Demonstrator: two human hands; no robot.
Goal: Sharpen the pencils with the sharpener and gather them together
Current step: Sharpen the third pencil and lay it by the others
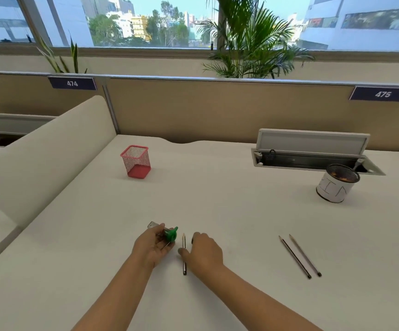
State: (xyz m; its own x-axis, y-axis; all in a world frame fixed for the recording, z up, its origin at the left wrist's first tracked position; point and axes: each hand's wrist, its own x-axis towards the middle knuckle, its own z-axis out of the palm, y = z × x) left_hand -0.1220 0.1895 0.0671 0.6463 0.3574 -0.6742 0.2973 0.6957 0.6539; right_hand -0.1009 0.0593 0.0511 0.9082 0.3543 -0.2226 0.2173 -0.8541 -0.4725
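One pencil [184,255] flat on the desk [217,199], near the front, tip away, lying between the two hands. Left hand [154,247] curled round the green sharpener [171,235], holding it just off to the left of the pencil's tip. Something clear and boxy poking out behind the fingers, maybe the sharpener's little bin, hard to tell. Right hand [204,252] cupped over the desk just beside the pencil, thumb right next to it, fingers bent; touching the pencil or not, cannot tell, and not lifting it yet. Two more pencils [300,255] well off to the right, side by side, almost lined up, both with pale tips that look pointy already. Probably those two done and put down together. The middle pencil also looks to have a small point, but too small to be sure if sharp or blunt. So likely the last one to do, or just done. Still left, by the look of it: sharpen this one if needed, then put all three in one spot. Red mesh cup [136,161] farther back on the left, nothing seen inside. White can [336,185] with a dark mesh top far on the right, near an open slot [313,158] in the desk. Either could be the place for the pencils; cannot say which. No shavings seen on the desk.
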